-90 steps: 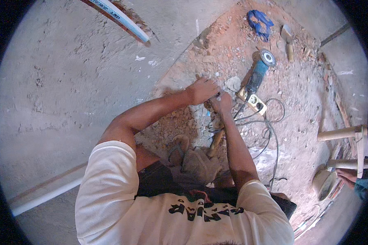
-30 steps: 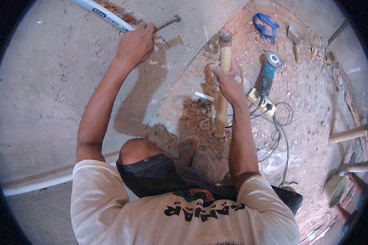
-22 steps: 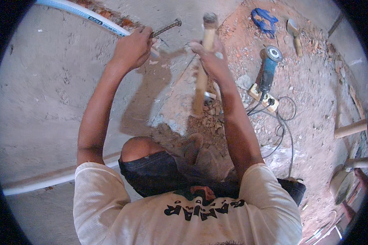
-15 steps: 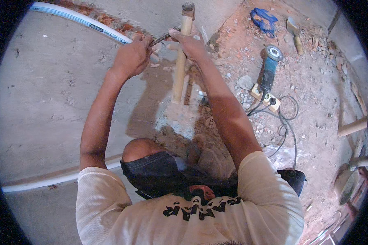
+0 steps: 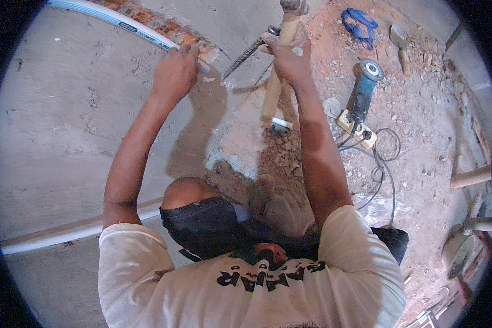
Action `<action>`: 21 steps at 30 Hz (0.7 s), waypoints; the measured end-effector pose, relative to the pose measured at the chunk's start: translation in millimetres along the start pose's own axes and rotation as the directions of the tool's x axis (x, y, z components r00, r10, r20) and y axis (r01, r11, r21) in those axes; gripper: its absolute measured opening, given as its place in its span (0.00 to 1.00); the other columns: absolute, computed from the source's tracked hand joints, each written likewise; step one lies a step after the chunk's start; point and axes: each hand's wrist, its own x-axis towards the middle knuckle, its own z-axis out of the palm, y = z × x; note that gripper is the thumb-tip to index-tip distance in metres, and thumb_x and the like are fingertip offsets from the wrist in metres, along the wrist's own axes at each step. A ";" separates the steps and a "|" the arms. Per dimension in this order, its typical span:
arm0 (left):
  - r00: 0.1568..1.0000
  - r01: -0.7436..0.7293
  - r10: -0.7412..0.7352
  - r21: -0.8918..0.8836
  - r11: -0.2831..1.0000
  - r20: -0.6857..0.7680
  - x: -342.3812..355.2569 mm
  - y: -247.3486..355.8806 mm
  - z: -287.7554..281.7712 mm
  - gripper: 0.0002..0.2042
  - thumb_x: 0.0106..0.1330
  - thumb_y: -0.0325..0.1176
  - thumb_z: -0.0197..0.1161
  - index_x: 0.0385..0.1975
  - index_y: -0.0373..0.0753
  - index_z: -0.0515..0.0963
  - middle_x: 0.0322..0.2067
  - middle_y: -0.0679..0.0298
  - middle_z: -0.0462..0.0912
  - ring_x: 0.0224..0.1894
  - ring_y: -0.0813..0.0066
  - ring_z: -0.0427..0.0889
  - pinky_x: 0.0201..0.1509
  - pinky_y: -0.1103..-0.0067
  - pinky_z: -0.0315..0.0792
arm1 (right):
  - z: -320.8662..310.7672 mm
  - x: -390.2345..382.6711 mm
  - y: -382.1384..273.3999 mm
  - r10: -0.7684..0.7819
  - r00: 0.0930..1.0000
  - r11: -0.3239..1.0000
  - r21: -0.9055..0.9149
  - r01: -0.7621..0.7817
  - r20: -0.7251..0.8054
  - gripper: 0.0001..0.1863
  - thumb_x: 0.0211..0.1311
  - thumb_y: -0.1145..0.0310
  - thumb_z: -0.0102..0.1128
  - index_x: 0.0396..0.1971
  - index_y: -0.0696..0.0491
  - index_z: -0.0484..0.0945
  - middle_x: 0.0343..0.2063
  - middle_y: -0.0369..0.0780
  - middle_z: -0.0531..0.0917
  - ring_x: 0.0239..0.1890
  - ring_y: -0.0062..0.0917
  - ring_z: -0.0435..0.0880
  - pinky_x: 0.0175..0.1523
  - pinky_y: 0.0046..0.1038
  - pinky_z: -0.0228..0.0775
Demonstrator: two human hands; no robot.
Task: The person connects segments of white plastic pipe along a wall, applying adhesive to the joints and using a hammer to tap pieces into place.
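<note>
My left hand is raised against the grey plastered wall and grips a dark metal chisel, whose shaft slants up to the right. My right hand is raised beside it and grips the wooden handle of a hammer, with the steel hammer head at the top edge, close to the chisel's upper end. A white pipe lies in a chased groove with exposed red brick just above my left hand.
A blue angle grinder lies on the rubble-strewn floor beside a power strip and coiled cable. Blue cloth and a trowel lie farther off. A pale pipe runs low along the wall. Wooden poles stand right.
Both hands rose from the floor rubble up to the wall. The left hand brought the chisel near the pipe groove, and the right hand swung the hammer left and up toward it.
</note>
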 end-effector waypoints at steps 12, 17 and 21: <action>0.988 -0.117 0.122 -0.063 0.991 0.093 35.2 -17.6 24.0 0.07 0.57 0.29 0.59 0.33 0.36 0.80 0.26 0.53 0.82 0.38 0.52 0.82 0.39 0.59 0.74 | 19.5 10.7 -15.2 -0.174 0.981 0.985 0.008 0.174 0.080 0.20 0.60 0.70 0.64 0.48 0.61 0.69 0.35 0.41 0.79 0.37 0.25 0.83 0.40 0.28 0.83; 0.987 -0.065 0.007 -0.354 0.933 -0.162 52.3 -19.6 23.6 0.17 0.59 0.38 0.64 0.47 0.38 0.77 0.29 0.54 0.84 0.36 0.51 0.83 0.42 0.61 0.76 | 48.1 26.7 -32.7 -0.354 0.900 0.728 -0.530 0.436 0.253 0.19 0.57 0.71 0.61 0.46 0.58 0.66 0.41 0.50 0.72 0.44 0.45 0.78 0.47 0.43 0.71; 0.988 0.151 -0.114 -0.593 0.791 0.099 65.7 -19.5 5.9 0.18 0.59 0.40 0.66 0.43 0.35 0.78 0.32 0.52 0.85 0.37 0.49 0.83 0.44 0.62 0.76 | 65.4 25.1 -46.9 -0.243 0.941 0.842 -0.431 0.324 0.234 0.18 0.58 0.68 0.61 0.44 0.58 0.67 0.39 0.51 0.77 0.43 0.46 0.80 0.45 0.42 0.73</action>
